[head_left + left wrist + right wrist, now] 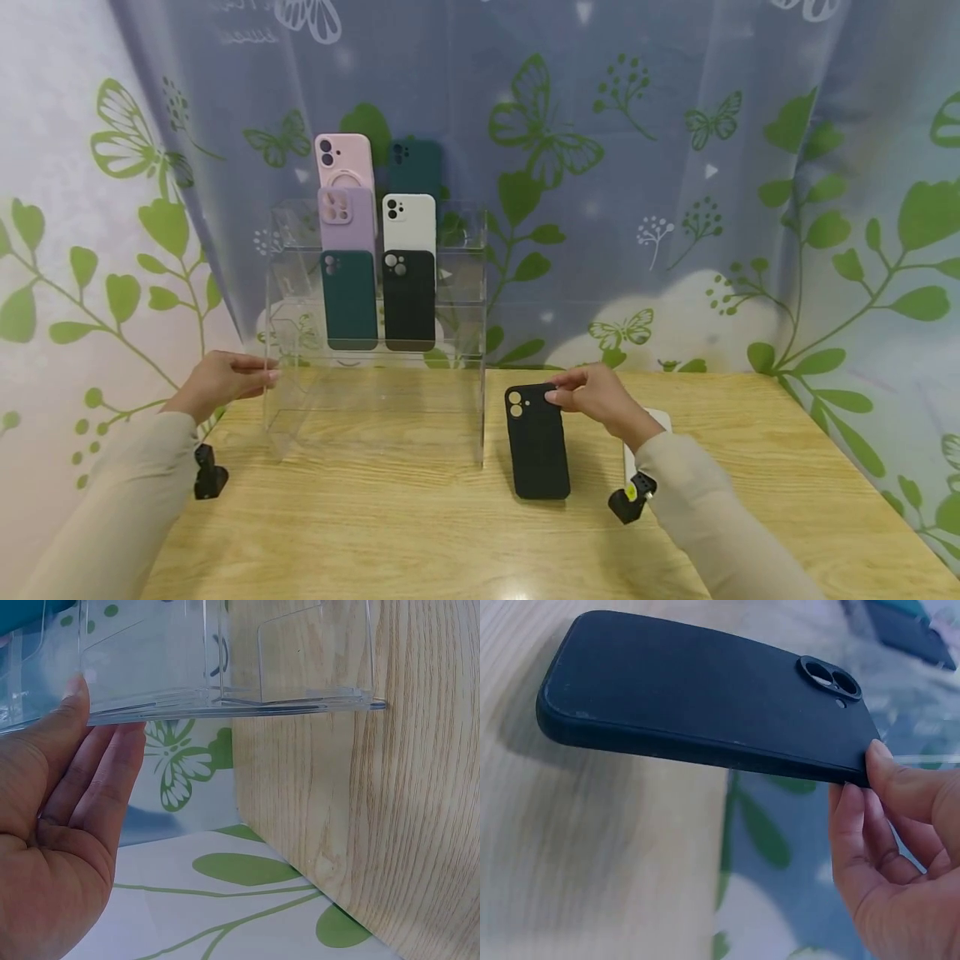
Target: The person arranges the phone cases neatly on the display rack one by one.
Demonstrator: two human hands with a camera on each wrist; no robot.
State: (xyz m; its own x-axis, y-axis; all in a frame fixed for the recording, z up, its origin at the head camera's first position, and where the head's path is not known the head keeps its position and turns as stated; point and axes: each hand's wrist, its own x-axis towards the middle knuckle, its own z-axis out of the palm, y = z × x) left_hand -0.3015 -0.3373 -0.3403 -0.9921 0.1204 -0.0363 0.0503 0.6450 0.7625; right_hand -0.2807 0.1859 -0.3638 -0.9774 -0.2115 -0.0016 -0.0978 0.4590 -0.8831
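Note:
My right hand point(600, 400) pinches a black phone case point(538, 446) by its upper corner, thumb on the back and fingers behind. The case stands tilted close over the table, its two round camera holes at the top. In the right wrist view the same black case point(690, 697) stretches left from my fingertips. At the left, my left hand point(228, 383) grips the side panel of a clear acrylic stepped stand point(480, 417). The left wrist view shows the thumb on one face of the panel point(300, 709) and the fingers on the other.
The stand bears a pink case point(345, 158), a lilac case point(356, 225), a white case point(420, 221), a black case point(408, 308) and two dark green cases point(350, 304). A white object point(660, 418) lies on the wooden table point(420, 533), partly behind my right wrist. A patterned curtain point(637, 208) hangs behind.

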